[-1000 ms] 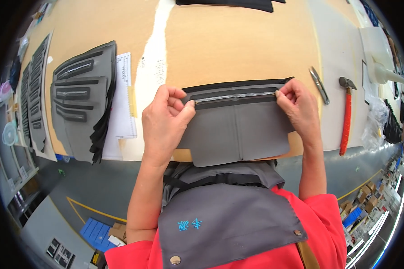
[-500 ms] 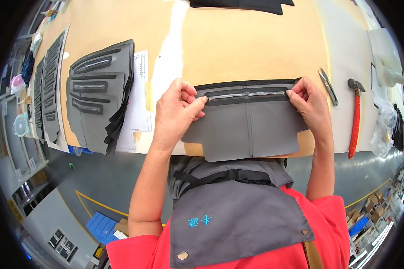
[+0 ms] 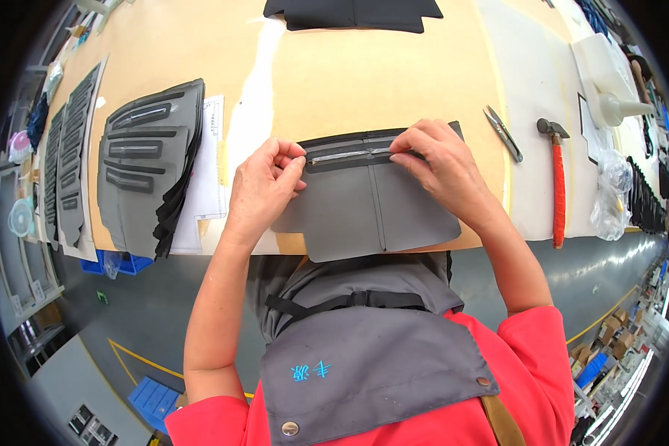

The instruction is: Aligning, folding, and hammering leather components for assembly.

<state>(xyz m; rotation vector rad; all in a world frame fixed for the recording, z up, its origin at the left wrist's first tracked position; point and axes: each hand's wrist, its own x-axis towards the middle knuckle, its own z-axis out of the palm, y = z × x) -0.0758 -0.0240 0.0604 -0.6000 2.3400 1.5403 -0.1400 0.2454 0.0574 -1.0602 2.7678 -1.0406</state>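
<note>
A grey fabric panel (image 3: 342, 212) with a centre seam and a black band along its far side lies at the table's near edge. Set in the band is a narrow shiny strip (image 3: 346, 156), pale and slightly crinkled. At the strip's left end, the thumb and fingers of my left hand (image 3: 266, 182) are closed on the panel's edge. My right hand (image 3: 442, 160) reaches over the band, its thumb and fingertips pinched at the strip right of the seam. The strip's right end is hidden under that hand.
Left of the panel lie a stack of grey pieces with black-edged slots (image 3: 137, 208) and a white paper pattern (image 3: 204, 178). Metal snips (image 3: 504, 135) and a red-handled hammer (image 3: 557, 186) rest on the right. A black panel (image 3: 357, 15) lies at the far side; a white bottle (image 3: 609, 89) stands far right.
My right hand has moved left along the strip, from its right end toward the seam. My left hand stays at the left end. The whole view has shifted slightly.
</note>
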